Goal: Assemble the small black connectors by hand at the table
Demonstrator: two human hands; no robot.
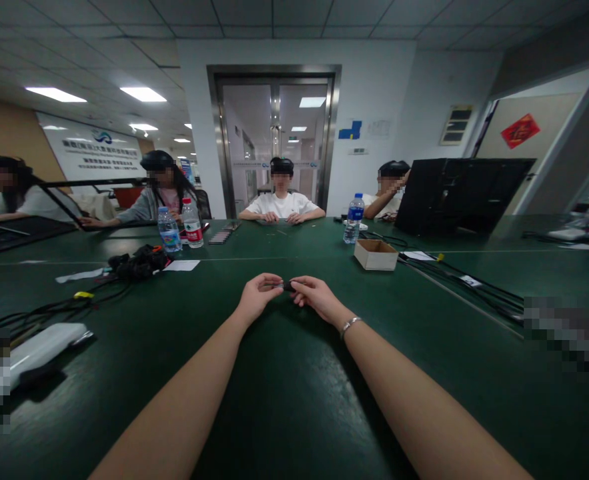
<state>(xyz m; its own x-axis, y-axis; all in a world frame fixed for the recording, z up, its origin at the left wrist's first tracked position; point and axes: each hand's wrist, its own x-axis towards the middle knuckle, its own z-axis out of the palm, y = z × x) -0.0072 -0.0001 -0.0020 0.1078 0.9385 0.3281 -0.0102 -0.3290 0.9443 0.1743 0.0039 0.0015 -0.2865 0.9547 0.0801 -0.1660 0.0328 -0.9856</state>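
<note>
Both of my arms reach out over the green table (284,373). Between my fingertips is a small dark object (287,286) with a paler, silvery end on the left; it is too small to tell its kind. My left hand (259,297) pinches the paler end with thumb and fingers. From the other side my right hand (319,298), with a silver bracelet at its wrist, grips the dark end. The two hands almost meet, held just above the tabletop. My fingers partly cover the object.
An open cardboard box (376,255) and a water bottle (354,219) stand right of my hands. Two more bottles (191,223), a black bundle (137,262) and cables (29,313) lie left. A black monitor (464,197) stands right. Several people sit around the table.
</note>
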